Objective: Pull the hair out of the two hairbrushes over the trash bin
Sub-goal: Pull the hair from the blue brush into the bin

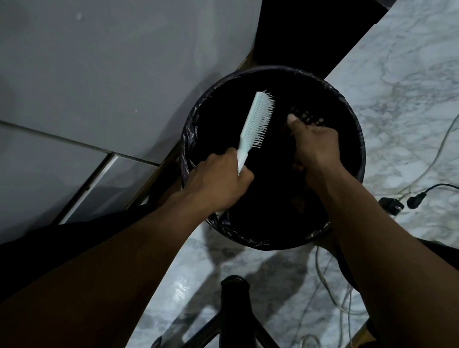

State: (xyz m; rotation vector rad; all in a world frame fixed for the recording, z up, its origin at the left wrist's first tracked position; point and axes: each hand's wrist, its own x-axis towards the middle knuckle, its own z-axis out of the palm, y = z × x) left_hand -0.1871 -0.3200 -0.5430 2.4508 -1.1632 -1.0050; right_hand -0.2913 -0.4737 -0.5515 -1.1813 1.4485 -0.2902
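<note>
A pale mint hairbrush (256, 122) is held upright over the round black trash bin (359, 146), its bristles facing right. My left hand (216, 181) is closed around the brush handle above the bin's left rim. My right hand (312, 145) hangs over the middle of the bin, fingers curled down and thumb pointing up-left, a short gap from the bristles. Whether it pinches any hair is lost in the dark. Only one brush is in view.
The bin has a dark plastic liner (189, 140) and stands on a marble floor (414, 79) beside a grey cabinet (94, 51). Cables and a black plug (416, 202) lie to the right. A black chair base (231, 312) sits near the bottom.
</note>
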